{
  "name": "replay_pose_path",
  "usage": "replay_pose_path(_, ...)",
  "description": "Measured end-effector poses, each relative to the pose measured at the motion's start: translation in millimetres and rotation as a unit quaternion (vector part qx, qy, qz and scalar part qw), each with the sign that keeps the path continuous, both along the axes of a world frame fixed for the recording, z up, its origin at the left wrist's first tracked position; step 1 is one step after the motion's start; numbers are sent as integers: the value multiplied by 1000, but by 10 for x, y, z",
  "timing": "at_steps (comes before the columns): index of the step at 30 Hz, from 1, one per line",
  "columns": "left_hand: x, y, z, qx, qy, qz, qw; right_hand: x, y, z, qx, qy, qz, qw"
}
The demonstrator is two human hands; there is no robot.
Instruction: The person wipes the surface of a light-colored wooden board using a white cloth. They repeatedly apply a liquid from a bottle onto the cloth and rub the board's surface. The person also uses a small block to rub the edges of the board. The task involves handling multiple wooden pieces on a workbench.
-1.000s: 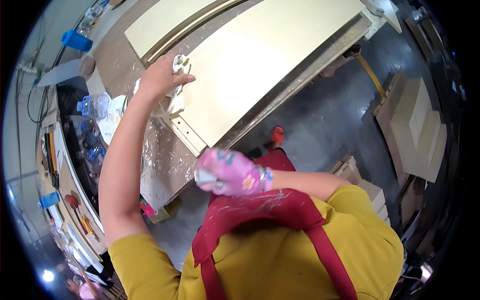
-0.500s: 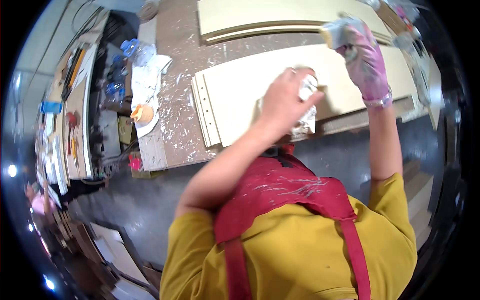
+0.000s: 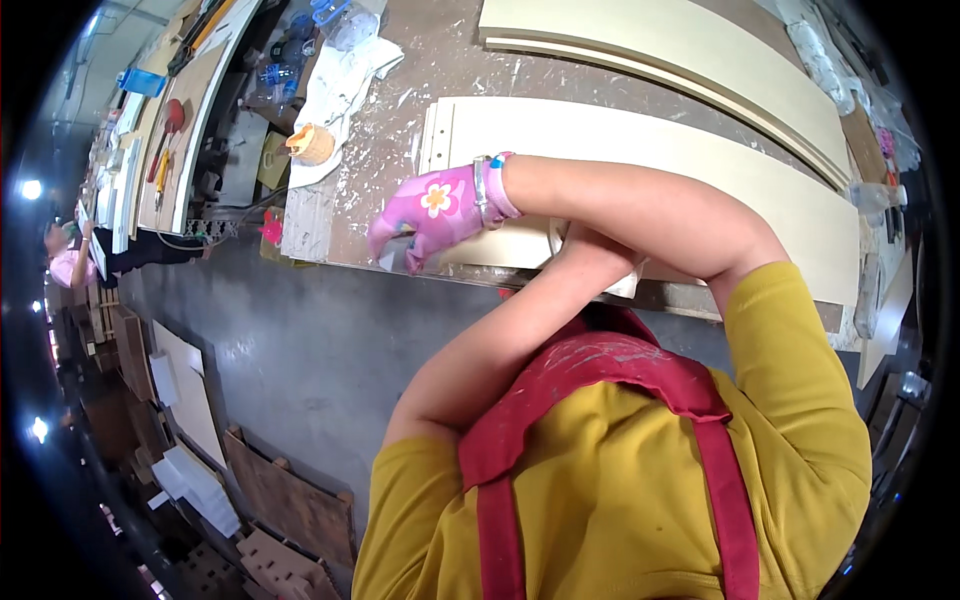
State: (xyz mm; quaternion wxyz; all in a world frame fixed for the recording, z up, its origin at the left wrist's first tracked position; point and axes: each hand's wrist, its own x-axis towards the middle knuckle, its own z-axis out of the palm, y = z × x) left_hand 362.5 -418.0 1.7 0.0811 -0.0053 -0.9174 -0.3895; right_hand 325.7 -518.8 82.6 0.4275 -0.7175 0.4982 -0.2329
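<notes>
My right arm crosses over my left. The right hand (image 3: 435,212), in a pink glove with a flower print, is at the left end of a long cream board (image 3: 700,200). Its fingers are curled round a light grey pad (image 3: 396,246), mostly hidden, by the table's front edge. Under my right forearm, my left hand (image 3: 608,256) is bare and shows only near the wrist; its fingers are hidden. Beside it a bit of white cloth (image 3: 626,286) hangs at the board's front edge. Small holes show in the board stack's left end.
More cream boards (image 3: 640,40) lie at the back of the paint-spotted table (image 3: 370,150). To the left are a white cloth (image 3: 335,110), an orange-topped tub (image 3: 312,145) and a bottle (image 3: 350,28). A side bench (image 3: 185,120) bears tools; a person (image 3: 75,262) stands far left.
My right hand has swung from the boards' far right across to their left end, still gripping the pad. My left hand has gone under the right forearm. The view has shifted.
</notes>
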Motion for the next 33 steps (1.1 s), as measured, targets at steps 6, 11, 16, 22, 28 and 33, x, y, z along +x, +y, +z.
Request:
replay_pose_path(6,-69,-24,83,13,20,-6,1000,-153,-134,-162,-70,39,45,996)
replay_pose_path(11,-119,-41,122,-187,115,-1,976,-665,-226,-26,-88,72,-35,993)
replay_pose_path(16,-130,-66,222,-153,142,-8,978,-1162,-366,-203,-121,71,-109,984)
replay_pose_path(22,-161,-272,371,-90,62,-72,991,-1609,-94,-35,-116,208,-324,916)
replay_pose_path(28,-93,-747,425,-149,57,-80,984,-1447,91,-22,-124,146,-481,856)
replay_pose_path(33,-98,-723,291,-195,105,-71,973,-1150,-126,-277,-56,102,-456,882)
